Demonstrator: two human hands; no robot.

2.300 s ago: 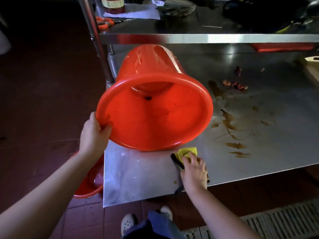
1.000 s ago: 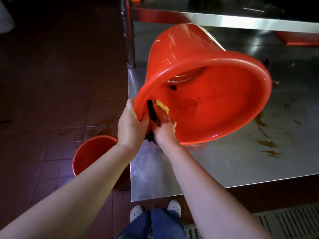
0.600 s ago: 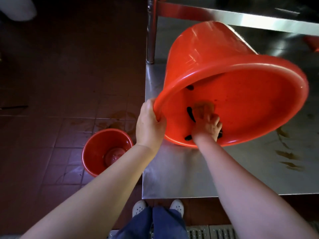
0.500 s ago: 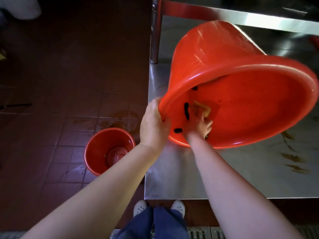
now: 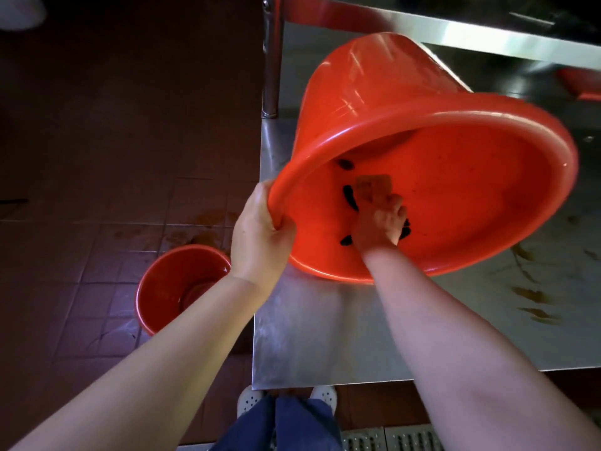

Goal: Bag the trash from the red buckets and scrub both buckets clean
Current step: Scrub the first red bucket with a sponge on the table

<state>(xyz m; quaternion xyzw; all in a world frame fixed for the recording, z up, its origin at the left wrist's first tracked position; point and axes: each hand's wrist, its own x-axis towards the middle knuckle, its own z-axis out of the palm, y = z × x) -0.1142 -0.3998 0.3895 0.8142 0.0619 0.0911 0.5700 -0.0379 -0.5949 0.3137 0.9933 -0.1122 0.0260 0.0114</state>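
You scrub inside the big tipped bucket.

Your left hand (image 5: 260,236) grips the rim of the big red plastic bucket (image 5: 383,102) lying on the shiny metal table (image 5: 325,336). Your right hand (image 5: 379,222), inside it, presses a yellow sponge (image 5: 372,187). Left of your left arm, a smaller red bucket (image 5: 169,281) stands on the floor.

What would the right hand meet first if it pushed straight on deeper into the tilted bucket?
Probably the bucket bottom. The right hand presses a sponge on the inner wall, pointing inward; a dark scrap lies just ahead, though depth is unclear.
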